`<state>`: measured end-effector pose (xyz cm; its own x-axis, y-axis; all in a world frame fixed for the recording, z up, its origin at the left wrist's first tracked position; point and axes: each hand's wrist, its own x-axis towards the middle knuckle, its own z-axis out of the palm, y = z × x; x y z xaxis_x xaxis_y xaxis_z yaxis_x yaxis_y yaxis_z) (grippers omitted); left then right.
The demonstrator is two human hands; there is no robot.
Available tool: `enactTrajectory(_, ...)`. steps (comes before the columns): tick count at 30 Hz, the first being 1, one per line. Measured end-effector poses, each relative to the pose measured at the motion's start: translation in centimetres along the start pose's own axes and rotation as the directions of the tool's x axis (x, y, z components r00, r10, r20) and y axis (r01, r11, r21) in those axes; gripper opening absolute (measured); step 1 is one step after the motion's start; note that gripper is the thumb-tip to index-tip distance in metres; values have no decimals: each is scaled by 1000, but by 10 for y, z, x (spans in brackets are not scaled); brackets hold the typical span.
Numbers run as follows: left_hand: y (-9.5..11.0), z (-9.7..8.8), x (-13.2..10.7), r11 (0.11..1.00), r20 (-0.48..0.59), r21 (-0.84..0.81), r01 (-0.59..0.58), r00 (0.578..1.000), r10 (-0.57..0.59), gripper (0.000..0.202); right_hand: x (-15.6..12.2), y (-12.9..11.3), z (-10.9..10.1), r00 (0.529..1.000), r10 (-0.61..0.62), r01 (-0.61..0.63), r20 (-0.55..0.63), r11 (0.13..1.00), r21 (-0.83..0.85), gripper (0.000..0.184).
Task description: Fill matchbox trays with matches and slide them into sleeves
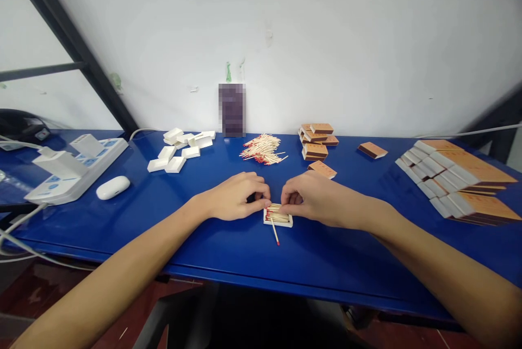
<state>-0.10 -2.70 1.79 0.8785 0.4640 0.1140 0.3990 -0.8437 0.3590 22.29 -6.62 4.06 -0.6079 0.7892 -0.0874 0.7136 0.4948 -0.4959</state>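
A small white matchbox tray (287,224) full of red-tipped matches (277,213) lies on the blue table between my hands. One loose match (275,234) leans out over its front edge, its red head toward me. My left hand (238,197) is closed, with thumb and forefinger pinched at the tray's left back corner. At the right end, my right hand (314,199) has its thumb and fingers drawn together against the matches; whatever is between the fingertips is hidden. Just behind the right hand lies an orange matchbox sleeve (323,168), partly covered by it.
Beyond the hands lie a match pile (263,149), white empty trays (175,164) and stacked matchbox sleeves (316,150). One matchbox (372,150) lies apart. Many boxes are stacked (460,175) at right. A power strip (77,180) and a white earbud case (113,187) stand left.
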Motion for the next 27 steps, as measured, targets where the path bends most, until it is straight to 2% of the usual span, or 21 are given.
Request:
enactTrajectory(8,2,0,2,1000,-9,-4,7,1000,-7,25,-1,2,0,1000,15,-16,22,997,71,20)
enactTrajectory(16,2,4,3,995,-26,103,-4,1000,6,28,1,1,8,998,-16,13,-62,999,-49,12)
enactTrajectory(19,5,2,1,992,-70,124,-13,997,21,22,1,4,10,997,-46,42,-59,997,-66,13)
enactTrajectory(22,14,-2,-3,996,-122,56,-67,990,73,15,0,5,9,996,-66,61,-63,995,-81,14)
enactTrajectory(25,24,-2,-5,986,-82,-28,-163,984,160,21,-2,3,4,996,-74,72,-48,996,-57,16)
enactTrajectory(27,29,1,-5,980,-53,-29,-197,979,195,19,-4,1,-1,997,-76,76,-33,997,-23,14)
